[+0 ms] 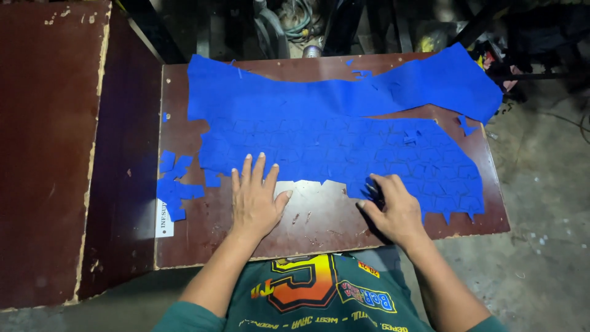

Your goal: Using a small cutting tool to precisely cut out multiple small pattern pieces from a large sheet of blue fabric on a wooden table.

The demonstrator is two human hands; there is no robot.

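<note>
A large bright blue sheet (332,123) lies spread over a brown wooden table (319,227); it is scored into many small interlocking pieces. My left hand (255,200) rests flat, fingers apart, with its fingertips on the sheet's near edge. At the sheet's near edge right of centre, my right hand (393,209) has its fingers curled and pinches at a piece there; I cannot make out whether it holds a dark tool. Several loose blue pieces (175,184) lie at the table's left edge.
A taller dark red board (49,141) with chipped edges stands to the left. Cables and dark machine parts (295,24) crowd the back. Grey concrete floor (547,233) shows on the right. A white label (163,218) is stuck near the table's left edge.
</note>
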